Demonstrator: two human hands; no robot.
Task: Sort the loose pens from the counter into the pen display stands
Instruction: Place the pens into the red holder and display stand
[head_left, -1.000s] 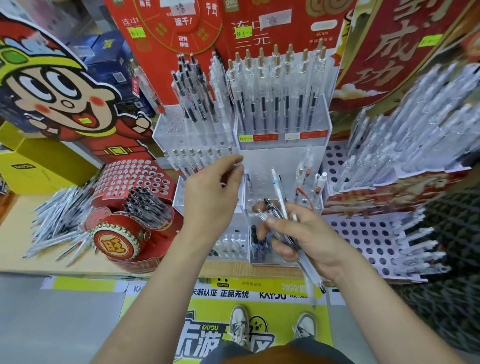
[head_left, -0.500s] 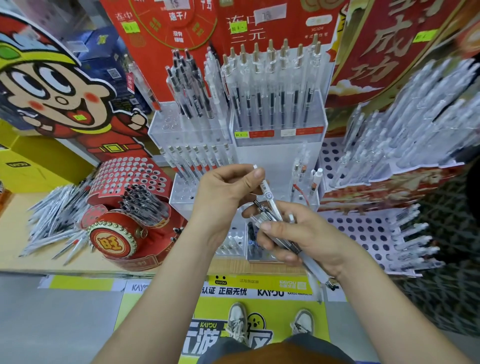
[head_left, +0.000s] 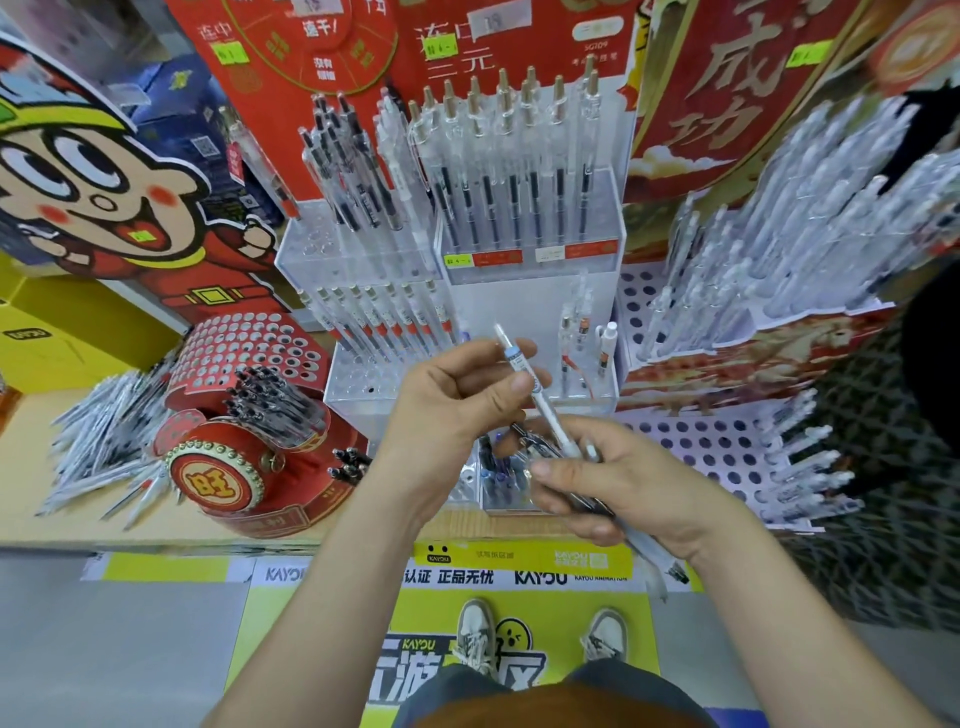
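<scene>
Before the clear acrylic stand (head_left: 524, 306), the left hand (head_left: 452, 400) pinches a slim white pen (head_left: 545, 413) between thumb and fingers (head_left: 511, 347). Its long axis tilts up and leftward toward the stand, with the lower end among the pens (head_left: 654, 556) gripped by the right hand (head_left: 618, 483).

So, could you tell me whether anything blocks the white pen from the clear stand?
Nothing visible does; the left hand pinches the white pen before the clear stand, its lower end among pens in the right hand.
</scene>
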